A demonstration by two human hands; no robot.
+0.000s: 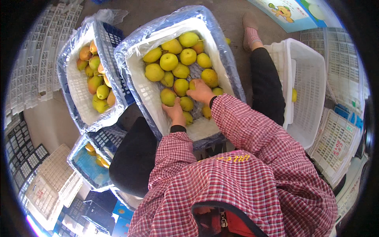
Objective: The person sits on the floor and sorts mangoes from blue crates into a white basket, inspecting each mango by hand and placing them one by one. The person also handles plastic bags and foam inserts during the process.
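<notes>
Before me stands a plastic crate (228,62) lined with white sheeting and clear film, holding many yellow-green pears (169,62). My left hand (174,113) is at the crate's near left, thumb and fingers around a yellow-green pear (167,96). To its right, my right hand (202,91) has its fingers on another pear (192,85), which they partly hide. Between the two hands lie a pear (181,86) and, lower down, a second one (186,103). Bare film shows at the crate's bottom (195,71) among the fruit.
Left of it, a lined crate (72,74) holds redder pears (94,83). Nearer, a blue-lined crate (86,166) has a few yellow fruits (99,160). On the right are a white plastic bin (308,89) and stacked white crates (334,145). My leg (266,86) stretches between crate and bin.
</notes>
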